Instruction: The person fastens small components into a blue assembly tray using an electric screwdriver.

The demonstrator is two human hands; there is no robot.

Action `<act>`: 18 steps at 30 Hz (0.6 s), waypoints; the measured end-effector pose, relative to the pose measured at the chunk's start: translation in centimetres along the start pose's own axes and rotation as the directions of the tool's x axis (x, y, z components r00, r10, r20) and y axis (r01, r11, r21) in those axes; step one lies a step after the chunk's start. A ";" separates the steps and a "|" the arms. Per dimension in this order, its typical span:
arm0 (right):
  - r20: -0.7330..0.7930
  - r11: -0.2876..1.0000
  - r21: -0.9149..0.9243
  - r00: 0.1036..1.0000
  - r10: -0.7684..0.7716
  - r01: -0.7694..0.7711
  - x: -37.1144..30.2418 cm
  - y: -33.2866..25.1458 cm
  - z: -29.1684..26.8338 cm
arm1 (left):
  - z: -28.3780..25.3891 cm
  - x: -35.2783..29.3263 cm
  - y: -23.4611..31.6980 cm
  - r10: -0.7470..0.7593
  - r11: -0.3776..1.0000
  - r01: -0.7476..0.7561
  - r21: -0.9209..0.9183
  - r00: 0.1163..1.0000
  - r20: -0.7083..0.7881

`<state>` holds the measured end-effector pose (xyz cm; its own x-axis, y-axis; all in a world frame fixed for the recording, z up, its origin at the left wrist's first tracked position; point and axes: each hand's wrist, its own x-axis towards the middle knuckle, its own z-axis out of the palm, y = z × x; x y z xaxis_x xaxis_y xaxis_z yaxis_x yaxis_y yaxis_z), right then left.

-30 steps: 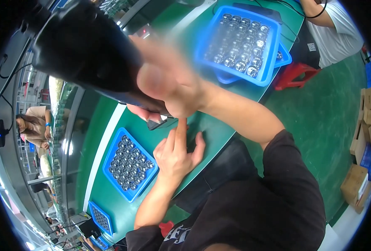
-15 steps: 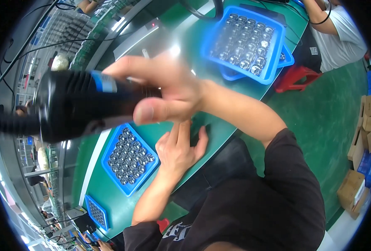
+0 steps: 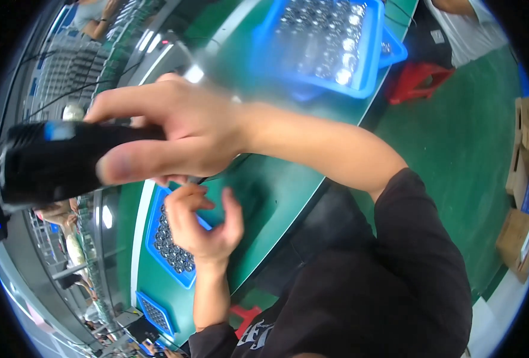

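Two hands close together, the right wrapped round a fat black tool

And the right hand has it firmly: thumb along the near side, fingers over the far side, back of the hand up. That's the tool, its thick end toward the left, its other end hidden inside the grip. The right forearm reaches in from the right, across and above the green bench. Just below, the left hand comes up from the bottom, fingers loosely curled, thumb spread wide, a clear gap between them.

Room to move? Bare benchtop stretches to the right of the left hand, out to the slanting near edge. Tightest on the left: a blue tray of clear round parts sits partly behind that hand. Farther off, top right, another loaded tray rests on a second one, beyond the right forearm.

So the tool lies left of the right palm, up and left of the left hand.
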<state>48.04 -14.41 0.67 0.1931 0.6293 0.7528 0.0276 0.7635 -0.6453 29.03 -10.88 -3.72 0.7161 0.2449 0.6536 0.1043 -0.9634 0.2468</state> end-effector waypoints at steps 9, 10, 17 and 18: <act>-0.119 0.995 0.000 0.988 -0.095 0.096 -0.1 1.6 -0.1 | -0.8 0.7 1.5 -0.141 0.989 0.146 -0.027 0.982 0.128; -0.119 0.995 -0.013 0.988 -0.099 0.098 -0.2 1.6 -0.1 | -0.8 0.3 1.8 -0.140 0.989 0.144 -0.020 0.981 0.134; -0.063 0.997 0.043 0.996 -0.057 0.060 -0.7 1.7 0.0 | 1.7 -3.6 3.3 -0.253 0.956 0.285 -0.072 0.923 0.291; -0.069 0.997 0.046 0.996 -0.056 0.059 -0.8 1.6 -0.2 | 2.1 -3.9 3.6 -0.254 0.957 0.284 -0.055 0.915 0.313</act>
<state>48.14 -13.72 -1.03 0.2580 0.5739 0.7772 -0.0059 0.8054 -0.5927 28.09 -15.48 -6.88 0.8451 0.4347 0.3112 0.2655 -0.8465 0.4615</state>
